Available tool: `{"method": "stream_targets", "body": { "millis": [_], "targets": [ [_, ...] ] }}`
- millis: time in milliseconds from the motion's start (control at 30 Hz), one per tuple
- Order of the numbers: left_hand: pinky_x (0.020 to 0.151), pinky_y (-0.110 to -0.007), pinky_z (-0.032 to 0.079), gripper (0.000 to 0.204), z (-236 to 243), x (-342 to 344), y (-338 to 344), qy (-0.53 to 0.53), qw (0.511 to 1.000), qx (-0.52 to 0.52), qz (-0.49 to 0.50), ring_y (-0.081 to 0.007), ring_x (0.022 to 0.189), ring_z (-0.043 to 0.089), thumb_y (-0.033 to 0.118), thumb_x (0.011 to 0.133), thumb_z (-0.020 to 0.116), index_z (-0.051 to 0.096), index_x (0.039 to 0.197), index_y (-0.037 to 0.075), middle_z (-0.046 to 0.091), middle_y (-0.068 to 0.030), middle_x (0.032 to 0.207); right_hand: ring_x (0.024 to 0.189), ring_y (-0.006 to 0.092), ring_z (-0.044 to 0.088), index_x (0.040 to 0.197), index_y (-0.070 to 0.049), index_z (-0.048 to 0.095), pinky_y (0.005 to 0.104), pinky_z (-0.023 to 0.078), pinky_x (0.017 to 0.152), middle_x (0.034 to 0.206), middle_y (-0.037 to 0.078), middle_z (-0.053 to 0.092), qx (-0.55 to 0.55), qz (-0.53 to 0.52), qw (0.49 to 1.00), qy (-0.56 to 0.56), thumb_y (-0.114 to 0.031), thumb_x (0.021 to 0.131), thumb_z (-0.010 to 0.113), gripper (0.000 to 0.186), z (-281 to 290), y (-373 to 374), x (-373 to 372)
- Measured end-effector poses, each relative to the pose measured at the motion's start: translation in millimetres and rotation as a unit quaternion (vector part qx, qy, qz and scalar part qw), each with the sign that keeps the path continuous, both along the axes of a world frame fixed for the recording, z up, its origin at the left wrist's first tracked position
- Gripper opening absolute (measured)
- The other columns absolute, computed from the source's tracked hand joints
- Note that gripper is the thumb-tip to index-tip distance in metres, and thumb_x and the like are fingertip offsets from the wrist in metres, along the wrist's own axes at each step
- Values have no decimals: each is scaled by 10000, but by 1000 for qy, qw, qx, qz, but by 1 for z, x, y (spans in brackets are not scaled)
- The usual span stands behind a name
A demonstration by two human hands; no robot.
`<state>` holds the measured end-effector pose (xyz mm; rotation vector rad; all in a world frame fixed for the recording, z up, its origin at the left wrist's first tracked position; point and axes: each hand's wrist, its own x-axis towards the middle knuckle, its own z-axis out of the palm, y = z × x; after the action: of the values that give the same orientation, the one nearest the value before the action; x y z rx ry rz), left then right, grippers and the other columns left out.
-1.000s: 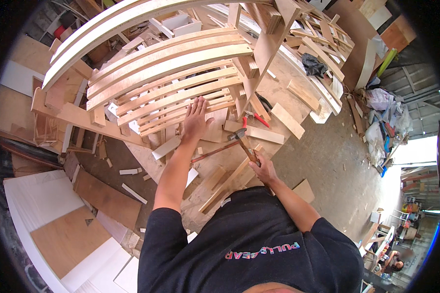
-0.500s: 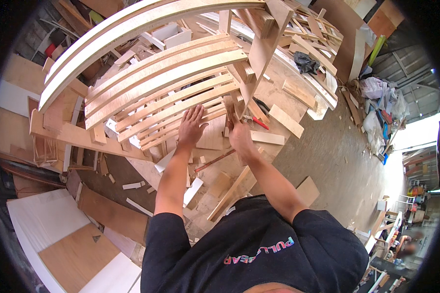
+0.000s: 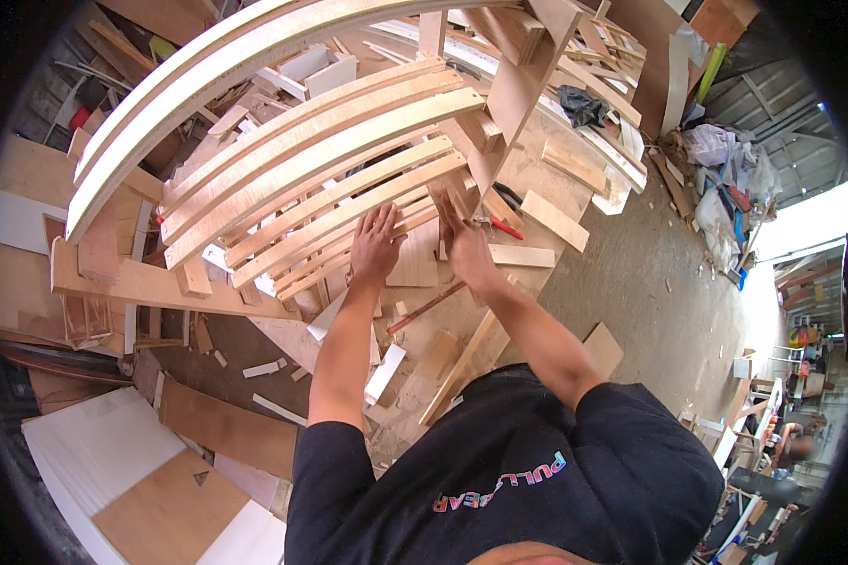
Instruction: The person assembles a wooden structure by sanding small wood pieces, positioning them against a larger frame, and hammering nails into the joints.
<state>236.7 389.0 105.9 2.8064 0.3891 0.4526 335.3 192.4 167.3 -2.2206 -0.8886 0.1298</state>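
Note:
A curved wooden frame of pale slats (image 3: 320, 141) stands in front of me, its slats running across between side boards. My left hand (image 3: 377, 243) lies flat on the lower slats, fingers spread. Beside the right side board (image 3: 513, 108), my right hand (image 3: 468, 252) is closed round a brown wooden piece (image 3: 446, 209); its exact kind is hard to make out. Just right of that hand lies a tool with a red handle (image 3: 506, 228), partly hidden by wood. Below my hands a thin reddish-brown stick (image 3: 426, 308) slants towards my right wrist.
Wood offcuts (image 3: 556, 219) and a long strip (image 3: 459, 367) lie about the worktop. White and brown panels (image 3: 94, 443) lean at lower left. A black plastic bag (image 3: 582, 105) sits on scrap wood at the back. Plastic sacks (image 3: 721, 155) are heaped by the right wall. A person (image 3: 790, 447) is far right.
The view has shifted slightly, so the frame sits a little higher at its top. My left hand stays flat on the slats and my right hand keeps its hold near the side board.

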Motion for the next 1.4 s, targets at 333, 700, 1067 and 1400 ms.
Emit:
{"method": "stream_targets", "body": {
  "millis": [333,700,1067,1400],
  "targets": [
    [1270,-457,280,744,-7,2,-1,2,1000,2,2,-275,1527,380,374,953,715,425,1592,127,442,-70,1643,978,538,660,1605,-99,383,597,527,820,1147,330,676,48,-43,996,-58,-100,1006,566,626,-19,11,-2],
    [1264,-455,287,731,-3,8,0,-1,1000,27,-2,-282,1529,377,369,965,704,419,1593,124,441,-71,1644,866,526,684,1616,-97,358,593,555,753,1144,336,668,2,-30,998,-56,-122,1005,549,641,-48,5,28],
    [1258,-467,295,724,-8,10,-1,-32,999,26,-14,-289,1523,381,360,945,727,451,1574,130,450,-69,1635,880,545,672,1591,-124,416,615,547,779,1074,357,674,59,-24,992,-109,-151,992,606,630,-40,10,26],
    [1271,-460,270,694,-5,15,0,12,999,36,0,-278,1533,362,381,975,682,444,1579,134,428,-52,1652,816,546,667,1612,-194,394,630,538,720,933,361,675,-16,-19,997,-72,-71,953,530,684,-32,0,25]
  ]
}}
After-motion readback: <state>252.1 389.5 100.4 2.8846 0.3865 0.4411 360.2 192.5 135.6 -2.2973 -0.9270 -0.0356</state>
